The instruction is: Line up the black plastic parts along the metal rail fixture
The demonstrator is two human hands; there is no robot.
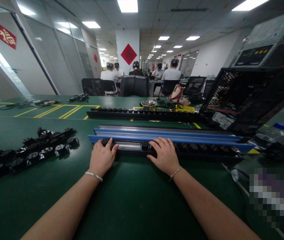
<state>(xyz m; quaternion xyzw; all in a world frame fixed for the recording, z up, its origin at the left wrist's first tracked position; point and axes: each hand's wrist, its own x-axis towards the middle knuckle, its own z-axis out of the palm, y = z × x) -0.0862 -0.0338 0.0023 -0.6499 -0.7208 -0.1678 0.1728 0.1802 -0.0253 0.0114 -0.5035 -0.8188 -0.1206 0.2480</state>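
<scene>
A long black rail (129, 153) lies crosswise in front of me, its channel showing a bare silver stretch (128, 146) between my hands. At the rail's left end, my left hand (102, 158) has its fingers closed over a black socket module (104, 141). A second black socket module (144, 145) sits in the channel just left of my right hand. My right hand (165, 155) grips the rail, thumb at the near side and fingers over the top. Further right, a row of black socket modules (201, 147) fills the channel. Blue rails (171, 136) lie directly behind.
Strips of black socket modules (33, 156) lie on the green table (132, 200) at left. Behind the blue rails are another filled black rail (142, 115), a metal bowl (148, 103) and a yellow tray (183, 109). An open computer case (246, 96) stands at right. People sit beyond.
</scene>
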